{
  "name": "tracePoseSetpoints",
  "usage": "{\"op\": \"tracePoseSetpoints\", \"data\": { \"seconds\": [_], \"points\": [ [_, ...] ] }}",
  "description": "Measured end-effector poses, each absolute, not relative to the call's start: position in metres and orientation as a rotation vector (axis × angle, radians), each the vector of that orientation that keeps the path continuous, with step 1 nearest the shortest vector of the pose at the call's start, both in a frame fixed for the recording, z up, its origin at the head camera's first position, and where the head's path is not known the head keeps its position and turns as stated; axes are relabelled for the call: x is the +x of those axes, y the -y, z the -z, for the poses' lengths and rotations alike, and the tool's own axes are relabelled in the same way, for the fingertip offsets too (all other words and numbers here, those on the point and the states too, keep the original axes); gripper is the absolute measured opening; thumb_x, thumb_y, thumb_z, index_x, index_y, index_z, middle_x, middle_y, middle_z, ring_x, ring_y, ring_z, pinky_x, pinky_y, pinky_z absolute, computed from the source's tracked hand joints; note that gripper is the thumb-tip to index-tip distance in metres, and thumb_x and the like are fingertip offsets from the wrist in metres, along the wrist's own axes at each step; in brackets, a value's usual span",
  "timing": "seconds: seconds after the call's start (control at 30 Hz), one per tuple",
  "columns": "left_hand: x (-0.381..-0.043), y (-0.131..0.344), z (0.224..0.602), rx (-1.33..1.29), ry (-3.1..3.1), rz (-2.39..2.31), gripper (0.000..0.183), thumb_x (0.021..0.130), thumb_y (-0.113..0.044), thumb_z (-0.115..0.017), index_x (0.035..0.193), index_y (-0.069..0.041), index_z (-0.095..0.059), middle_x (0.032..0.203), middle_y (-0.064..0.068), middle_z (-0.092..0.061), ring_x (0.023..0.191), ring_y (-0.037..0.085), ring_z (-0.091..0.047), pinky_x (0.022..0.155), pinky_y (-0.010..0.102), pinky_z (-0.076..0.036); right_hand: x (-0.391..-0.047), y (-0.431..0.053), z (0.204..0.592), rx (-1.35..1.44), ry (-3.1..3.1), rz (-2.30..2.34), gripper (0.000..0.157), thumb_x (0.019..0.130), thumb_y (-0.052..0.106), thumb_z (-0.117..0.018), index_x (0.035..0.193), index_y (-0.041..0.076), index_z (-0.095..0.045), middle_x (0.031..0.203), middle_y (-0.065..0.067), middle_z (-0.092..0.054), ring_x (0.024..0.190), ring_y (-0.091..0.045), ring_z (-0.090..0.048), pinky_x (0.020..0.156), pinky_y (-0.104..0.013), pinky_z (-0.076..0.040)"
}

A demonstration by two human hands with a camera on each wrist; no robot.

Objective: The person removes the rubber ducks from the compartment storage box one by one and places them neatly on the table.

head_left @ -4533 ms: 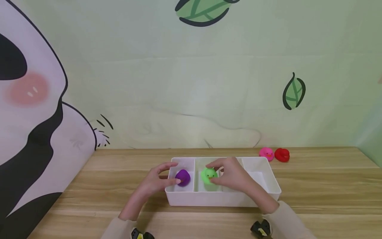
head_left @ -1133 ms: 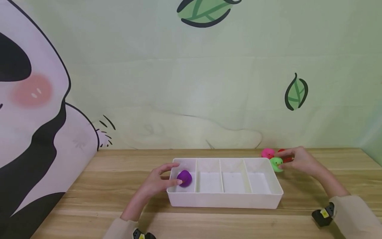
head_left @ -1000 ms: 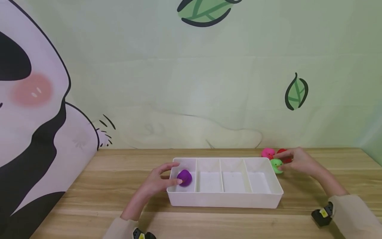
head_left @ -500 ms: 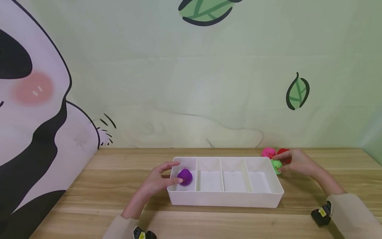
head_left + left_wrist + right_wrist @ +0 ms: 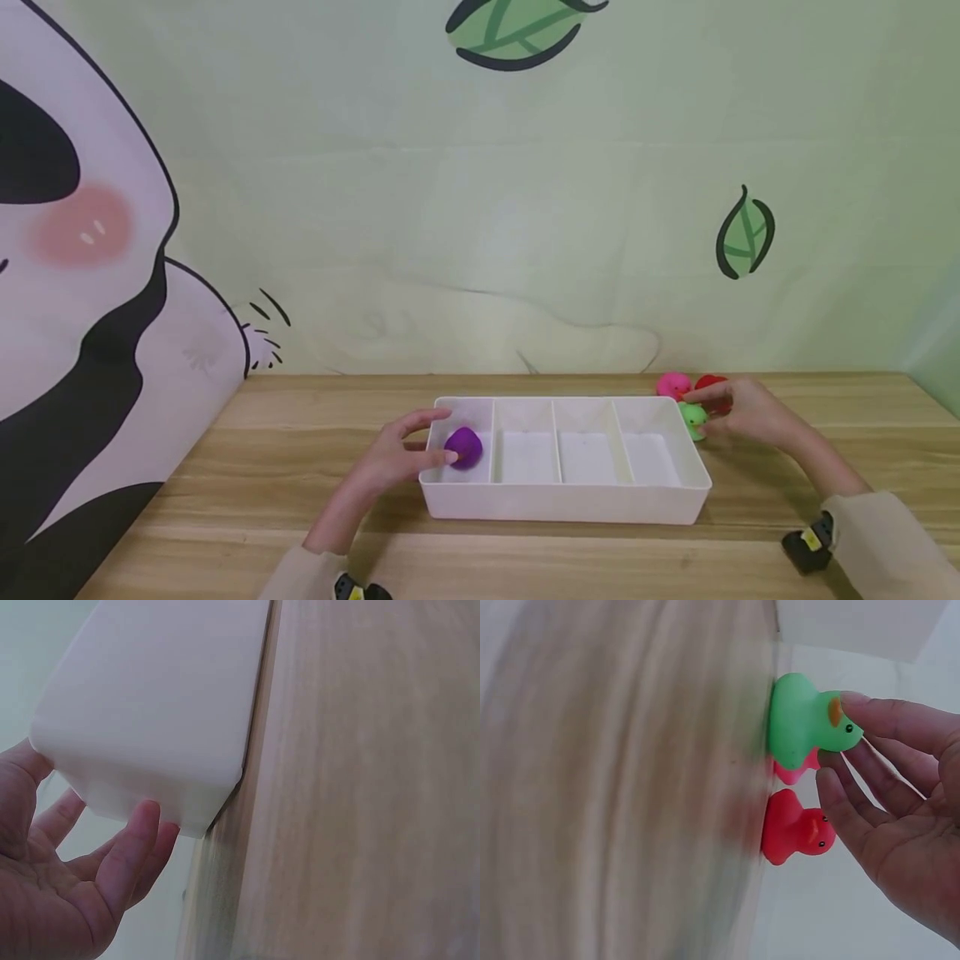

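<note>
Right grip (image 5: 753,414): thumb and fingers clamped on green duck (image 5: 692,417), upright on tabletop (image 5: 240,483), just beside white box (image 5: 562,502); pink duck (image 5: 671,384) and red duck (image 5: 791,829) near. Left grip (image 5: 386,454): clamped on box's left end. Purple duck (image 5: 468,444): leftmost compartment.

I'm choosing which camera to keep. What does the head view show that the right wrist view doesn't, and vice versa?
Only the head view: the left hand on the white box, the purple toy in the leftmost compartment, the panda print and the leaf prints.

Only the right wrist view: the face of the red rubber duck.

Both: the right hand, the green rubber duck, the pink duck, the red duck's body, part of the box and the wooden table.
</note>
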State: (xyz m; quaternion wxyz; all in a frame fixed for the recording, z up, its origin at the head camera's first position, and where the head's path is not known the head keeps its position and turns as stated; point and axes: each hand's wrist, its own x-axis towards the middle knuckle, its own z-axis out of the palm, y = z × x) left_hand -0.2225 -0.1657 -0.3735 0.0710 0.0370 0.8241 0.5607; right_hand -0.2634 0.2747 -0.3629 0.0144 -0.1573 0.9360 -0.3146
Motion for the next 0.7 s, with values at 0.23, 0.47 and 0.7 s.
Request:
{"op": "tracePoseSetpoints", "data": {
  "seconds": [0.23, 0.47, 0.7],
  "points": [
    [-0.221, 0.164, 0.373, 0.111, -2.483, -1.676, 0.055, 0.073, -0.019, -0.077, 0.124, -0.017, -0.056, 0.138, 0.017, -0.04, 0.116, 0.048, -0.043, 0.075, 0.048, -0.052, -0.255, -0.271, 0.356, -0.462, -2.979, 0.968, 0.042, 0.069, 0.008, -0.075, 0.108, -0.005, -0.063, 0.104, -0.023, -0.061, 0.084, -0.027, -0.055, 0.068, -0.031, -0.051],
    [-0.221, 0.164, 0.373, 0.115, -2.48, -1.688, 0.055, 0.073, -0.018, -0.077, 0.124, -0.018, -0.056, 0.138, 0.017, -0.04, 0.116, 0.048, -0.044, 0.074, 0.048, -0.053, -0.243, -0.265, 0.34, -0.453, -2.973, 1.044, 0.048, 0.074, 0.011, -0.072, 0.118, -0.004, -0.058, 0.112, -0.025, -0.058, 0.096, -0.035, -0.056, 0.076, -0.043, -0.052],
    [-0.222, 0.164, 0.374, 0.114, -2.478, -1.698, 0.056, 0.073, -0.016, -0.076, 0.125, -0.017, -0.056, 0.138, 0.017, -0.041, 0.116, 0.048, -0.044, 0.074, 0.049, -0.052, -0.231, -0.253, 0.327, -0.58, -2.959, 1.121, 0.049, 0.074, 0.008, -0.073, 0.118, -0.006, -0.056, 0.114, -0.026, -0.058, 0.097, -0.038, -0.058, 0.076, -0.034, -0.054]
  ]
}}
